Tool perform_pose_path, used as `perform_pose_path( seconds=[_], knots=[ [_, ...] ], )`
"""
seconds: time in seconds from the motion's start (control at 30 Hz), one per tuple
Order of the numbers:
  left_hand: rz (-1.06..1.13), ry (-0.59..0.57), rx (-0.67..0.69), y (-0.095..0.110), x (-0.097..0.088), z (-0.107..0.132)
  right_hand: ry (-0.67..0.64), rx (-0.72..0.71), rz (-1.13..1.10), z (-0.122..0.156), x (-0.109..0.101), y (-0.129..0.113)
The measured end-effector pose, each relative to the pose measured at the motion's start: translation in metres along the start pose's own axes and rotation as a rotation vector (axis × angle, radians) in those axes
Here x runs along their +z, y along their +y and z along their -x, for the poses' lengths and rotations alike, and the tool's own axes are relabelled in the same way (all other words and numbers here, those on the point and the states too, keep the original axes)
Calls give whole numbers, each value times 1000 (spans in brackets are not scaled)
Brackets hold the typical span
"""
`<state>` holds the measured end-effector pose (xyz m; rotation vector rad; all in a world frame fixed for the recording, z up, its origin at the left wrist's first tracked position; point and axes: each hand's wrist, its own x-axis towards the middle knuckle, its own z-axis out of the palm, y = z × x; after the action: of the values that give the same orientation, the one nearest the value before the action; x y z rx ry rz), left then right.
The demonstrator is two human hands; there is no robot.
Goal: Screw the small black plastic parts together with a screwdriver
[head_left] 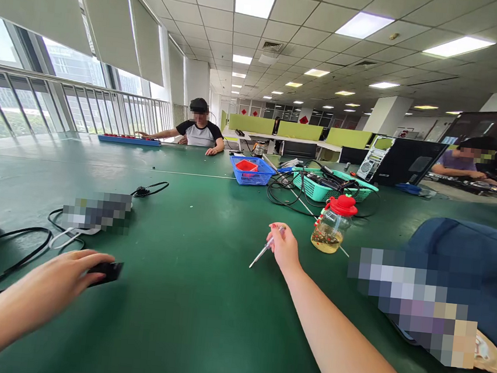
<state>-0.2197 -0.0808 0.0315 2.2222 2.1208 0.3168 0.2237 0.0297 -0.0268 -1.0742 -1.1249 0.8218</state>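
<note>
My right hand (284,250) is closed around a slim clear-handled screwdriver (262,252), whose tip points down-left just above the green table (194,298). My left hand (61,277) rests low at the left, fingers curled over a small black block (108,271) lying on the table. Black cables (8,257) run beside that hand.
A glass jar with a red lid (331,225) stands just right of my right hand. Behind it lie a blue basket (250,172), a teal basket (332,186) and tangled cables. A blue bag (464,272) lies at the right. One person sits across the table; others sit at far right.
</note>
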Motion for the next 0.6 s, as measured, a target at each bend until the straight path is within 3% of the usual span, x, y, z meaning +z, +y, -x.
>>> perform_pose_path(
  seconds=[0.1, 0.17, 0.3, 0.43, 0.6],
  knots=[
    [71, -13, 194, 78, -6, -15, -99, -187, 144, 17, 7, -18],
    [105, 3, 356, 127, 1, -26, -224, -283, 211, 28, 11, -29],
    [111, 20, 559, 192, 32, -47, -406, -381, 323, 39, 15, -43],
    [86, 11, 564, 211, 61, -61, -448, -392, 347, 38, 13, -46],
    [263, -41, 586, 198, 84, -70, -461, -215, 179, 32, 12, -43]
  ],
)
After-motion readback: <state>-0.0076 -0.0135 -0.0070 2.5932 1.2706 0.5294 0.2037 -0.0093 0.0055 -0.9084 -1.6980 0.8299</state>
